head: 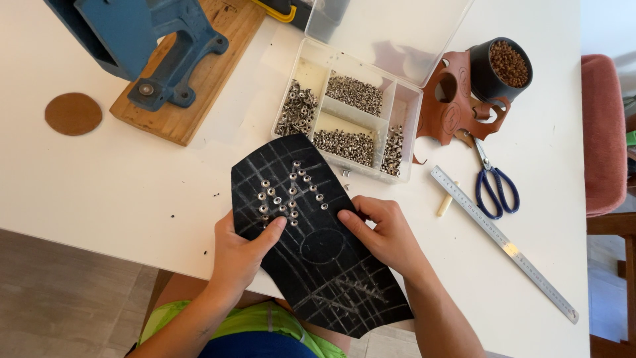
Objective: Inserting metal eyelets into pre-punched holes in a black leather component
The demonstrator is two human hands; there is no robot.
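Head view, looking straight down at a white table [119, 185]. Both hands hold a black leather sheet [318, 265] just over the near table edge, above the person's lap. The sheet is flat, roughly shield-shaped, marked with pale chalk grid lines and a chalk circle. A cluster of small silver eyelets [289, 193] is set in its upper part, arranged in slanting rows.

The left hand [240, 255] grips the sheet's left edge, thumb lying on top near the lowest eyelets, fingers curled underneath. The right hand [387, 233] pinches the right edge, thumb on top, fingers bent under it.

Judging by how it holds its shape between the two hands, the sheet looks light and fairly stiff yet bendable, with a matte, non-slippery face. The bare edges, away from the eyelets, seem the best places to take hold.

Beyond the sheet sits an open clear plastic box [348, 116] with compartments full of silver eyelets, its lid tipped back. To the left, a blue press [142, 40] stands bolted to a wooden board [199, 73], with a brown leather disc [73, 114] beside it. To the right lie a cut brown leather scrap [457, 99], a black cup [500, 69] of brown beads or rivets, blue-handled scissors [493, 185], a steel ruler [503, 242] and a pale chalk stick [445, 200].
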